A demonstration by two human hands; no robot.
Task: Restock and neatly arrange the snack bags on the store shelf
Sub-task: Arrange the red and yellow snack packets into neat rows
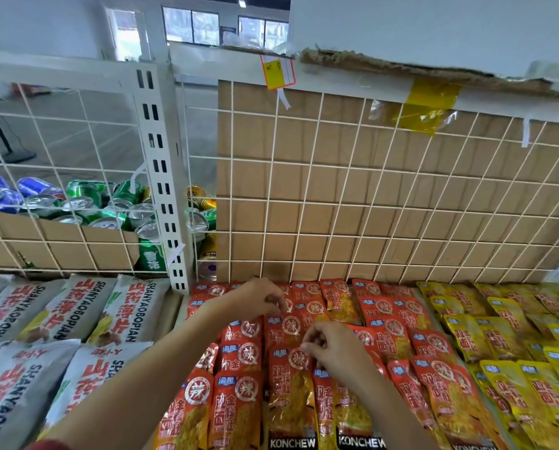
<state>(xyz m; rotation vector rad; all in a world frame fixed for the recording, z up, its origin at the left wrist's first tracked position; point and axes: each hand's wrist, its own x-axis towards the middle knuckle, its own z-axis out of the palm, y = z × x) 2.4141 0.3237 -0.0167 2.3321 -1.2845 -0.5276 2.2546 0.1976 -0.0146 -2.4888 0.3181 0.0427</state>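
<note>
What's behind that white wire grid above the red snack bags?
A brown cardboard sheet; left of it, drink cans. Whatever lies behind the cardboard is hidden.

Arms of one person at the shelf. Left forearm (148, 378): uncovered from the wrist along its whole visible length, shown almost to the elbow. Sleeve (49, 444): a narrow strip of dark red fabric at the bottom edge of the view, on the left arm; its cut and texture cannot be told. Right forearm (388, 414): uncovered, with a shorter stretch showing. Left hand (255, 300) and right hand (333, 349): bare; nails too blurred to describe.
</note>
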